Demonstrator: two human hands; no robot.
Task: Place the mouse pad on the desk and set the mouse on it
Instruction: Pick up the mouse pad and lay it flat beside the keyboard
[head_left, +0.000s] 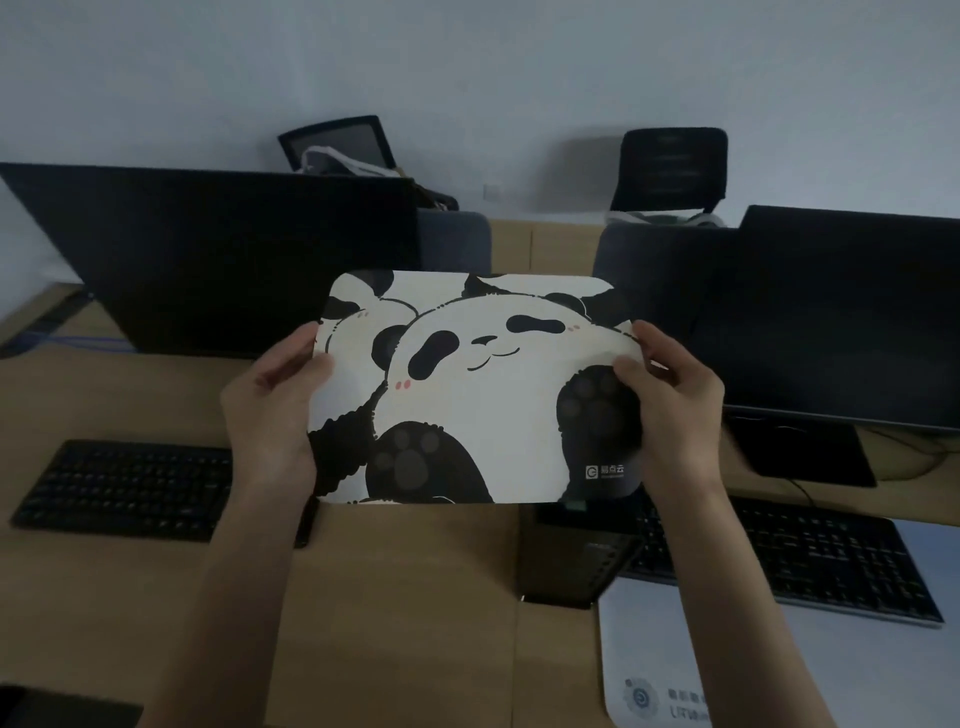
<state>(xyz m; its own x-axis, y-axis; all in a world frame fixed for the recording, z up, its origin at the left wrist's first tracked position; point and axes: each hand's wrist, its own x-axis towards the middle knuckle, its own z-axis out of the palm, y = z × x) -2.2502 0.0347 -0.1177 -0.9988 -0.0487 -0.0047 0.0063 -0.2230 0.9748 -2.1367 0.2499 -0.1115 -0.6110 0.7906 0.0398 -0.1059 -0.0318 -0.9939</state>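
A black-and-white panda mouse pad (483, 395) hangs in the air above the wooden desk (395, 597), picture side up and facing me. My left hand (275, 410) grips its left edge, thumb on top. My right hand (670, 405) grips its right edge, curling that edge a little. No mouse shows anywhere in the head view.
A dark monitor (218, 260) and black keyboard (130, 488) stand at the left. Another monitor (841, 317) and keyboard (789, 561) are at the right, over a pale mat (654, 670). A dark box-like object (582, 561) sits under the pad's right corner. Two chairs (670, 171) stand behind.
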